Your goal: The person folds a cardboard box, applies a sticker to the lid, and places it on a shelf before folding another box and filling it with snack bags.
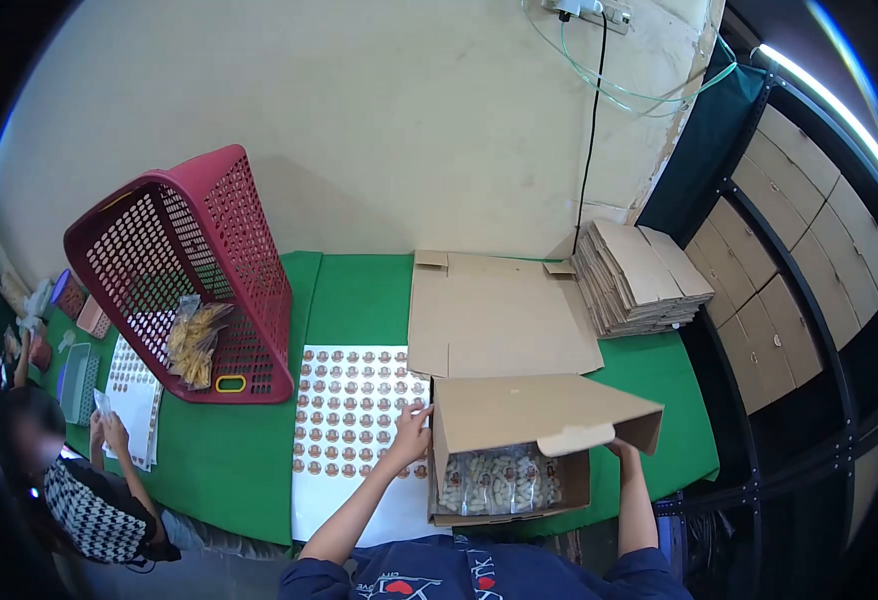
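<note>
A brown cardboard box (509,518) stands at the table's front edge, its hinged lid (534,405) raised and partly folded over the opening. Inside lie several clear packets (499,480) of pale, lumpy pieces with small round labels. My left hand (412,437) holds the box at its left side, fingers against the lid's edge. On the right, my right hand (621,450) grips the lid's side flap; some of its fingers are hidden behind the cardboard.
A sheet of round stickers (354,410) lies left of the box. Behind are a flat opened carton (504,310) and stacked folded cartons (639,275). A tilted pink basket (249,250) holds yellow packets (196,340). Another person (99,500) works at the far left.
</note>
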A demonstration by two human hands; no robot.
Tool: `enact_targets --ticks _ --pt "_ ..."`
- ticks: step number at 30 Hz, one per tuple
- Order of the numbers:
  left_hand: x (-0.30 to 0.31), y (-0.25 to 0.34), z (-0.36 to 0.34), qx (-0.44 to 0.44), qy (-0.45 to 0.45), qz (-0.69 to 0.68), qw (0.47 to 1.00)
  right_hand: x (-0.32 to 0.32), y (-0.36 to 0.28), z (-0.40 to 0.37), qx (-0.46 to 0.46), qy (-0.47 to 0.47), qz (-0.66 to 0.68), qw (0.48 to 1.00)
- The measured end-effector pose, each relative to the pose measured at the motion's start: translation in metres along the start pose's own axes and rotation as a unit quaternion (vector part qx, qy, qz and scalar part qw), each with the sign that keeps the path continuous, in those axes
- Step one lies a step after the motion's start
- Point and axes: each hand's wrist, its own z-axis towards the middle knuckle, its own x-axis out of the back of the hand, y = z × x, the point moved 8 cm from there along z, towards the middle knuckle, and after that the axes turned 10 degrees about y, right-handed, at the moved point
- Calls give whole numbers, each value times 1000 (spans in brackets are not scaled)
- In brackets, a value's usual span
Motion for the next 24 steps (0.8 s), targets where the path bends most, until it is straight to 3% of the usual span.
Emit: enact_targets --ticks 1,6,10,13,15,16,17,18,20,24 --pt "-1 0 2 14 -10 -135 991 1 0 -7 0 -5 -3 1000" --pt "-21 -23 -2 125 -32 -241 962 7 -9 -23 -28 91 139 986" --pt "-3 16 -18 249 -61 -365 895 21 -25 -35 -43 169 349 921" --pt "0 39 -31 346 -124 -399 840 20 -54 -49 -76 146 467 869" --pt "-7 44 -26 277 -159 -312 895 8 -69 -56 -179 114 524 825" --pt "-15 44 -22 240 -176 -266 917 -1 -71 -60 -274 100 562 774" --pt "-36 31 -23 257 -154 -374 877 -2 -52 -43 -195 105 507 833" --pt "-47 24 -22 259 -143 -390 872 -2 -35 -28 -116 121 447 879" --pt "-58 17 -19 263 -121 -422 859 -13 -30 -6 -163 4 425 890" --pt "-39 37 -9 194 -107 -288 932 -14 3 17 -111 48 305 945"
